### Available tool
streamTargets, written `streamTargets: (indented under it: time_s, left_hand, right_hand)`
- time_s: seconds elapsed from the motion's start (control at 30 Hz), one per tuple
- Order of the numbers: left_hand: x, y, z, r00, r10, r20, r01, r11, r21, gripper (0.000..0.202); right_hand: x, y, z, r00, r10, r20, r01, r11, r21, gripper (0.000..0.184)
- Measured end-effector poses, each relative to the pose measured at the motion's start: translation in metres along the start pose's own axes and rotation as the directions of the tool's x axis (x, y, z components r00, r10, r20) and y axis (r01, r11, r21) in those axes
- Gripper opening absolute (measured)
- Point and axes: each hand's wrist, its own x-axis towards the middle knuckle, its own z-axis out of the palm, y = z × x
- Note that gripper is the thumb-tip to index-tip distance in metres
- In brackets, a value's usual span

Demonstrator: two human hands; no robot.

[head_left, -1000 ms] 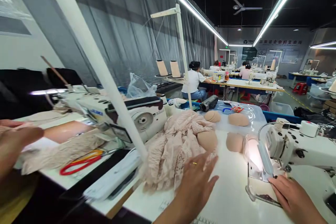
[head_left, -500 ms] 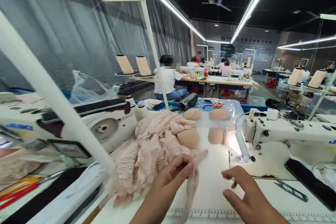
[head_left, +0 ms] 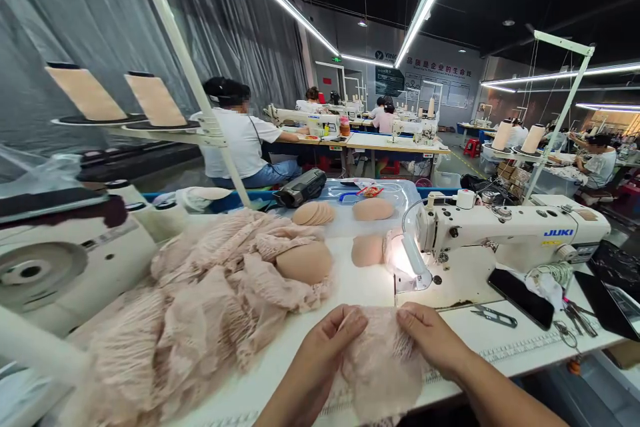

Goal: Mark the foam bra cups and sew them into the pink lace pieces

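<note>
A sheer beige lace fabric piece [head_left: 383,363] hangs between my hands over the front edge of the white table [head_left: 345,290]. My left hand [head_left: 333,340] pinches its upper left corner between thumb and fingers. At the upper right corner, my right hand [head_left: 433,337] grips it the same way. Left of my hands spreads a crumpled heap of beige lace fabric [head_left: 200,307], with a smooth beige oval pad [head_left: 304,262] resting on it. Beyond my right hand stands a white sewing machine [head_left: 470,247], its lamp lit beside another beige pad [head_left: 367,250].
A stack of beige pads [head_left: 314,213] and a single pad [head_left: 373,209] lie farther back. Right of the machine's base are thread snips [head_left: 494,315], a black phone [head_left: 521,297] and keys [head_left: 580,317]. Thread cones [head_left: 155,99] stand at left. A person [head_left: 240,133] sits ahead.
My right hand, empty before, has closed on the fabric's other corner. The piece is now spread between both hands. The view has turned to the right.
</note>
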Motion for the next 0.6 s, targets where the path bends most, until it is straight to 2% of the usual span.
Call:
streamTargets:
  time_s: [0.1, 0.2, 0.27, 0.37, 0.47, 0.53, 0.6]
  left_hand:
    - [0.002, -0.01, 0.004, 0.999, 0.048, 0.018, -0.049, 0.997, 0.065, 0.054]
    - [0.001, -0.01, 0.006, 0.991, 0.129, 0.038, -0.135, 0.946, 0.294, 0.054]
    - [0.006, -0.001, 0.003, 0.98, 0.193, 0.048, -0.194, 0.874, 0.446, 0.052]
    - [0.027, 0.027, -0.015, 0.934, 0.356, 0.042, -0.285, 0.668, 0.687, 0.041]
    - [0.057, 0.059, -0.04, 0.854, 0.519, 0.029, -0.286, 0.423, 0.86, 0.033]
    - [0.074, 0.072, -0.055, 0.825, 0.563, 0.041, -0.246, 0.294, 0.923, 0.028]
    - [0.086, 0.079, -0.066, 0.818, 0.571, 0.067, -0.217, 0.2, 0.956, 0.02]
  right_hand:
    - [0.001, 0.003, -0.001, 0.999, -0.031, -0.038, 0.03, 0.999, -0.032, 0.061]
    - [0.004, 0.006, -0.001, 0.993, -0.067, -0.094, 0.065, 0.998, -0.019, 0.057]
    - [0.007, 0.01, -0.002, 0.988, -0.081, -0.135, 0.085, 0.996, 0.02, 0.054]
    - [0.012, 0.018, -0.003, 0.988, -0.036, -0.15, 0.049, 0.995, 0.081, 0.05]
    - [0.015, 0.027, -0.003, 0.988, -0.012, -0.153, 0.03, 0.993, 0.112, 0.052]
    - [0.016, 0.031, -0.003, 0.987, -0.025, -0.158, 0.044, 0.992, 0.122, 0.054]
    - [0.017, 0.033, -0.004, 0.987, -0.035, -0.155, 0.055, 0.991, 0.123, 0.055]
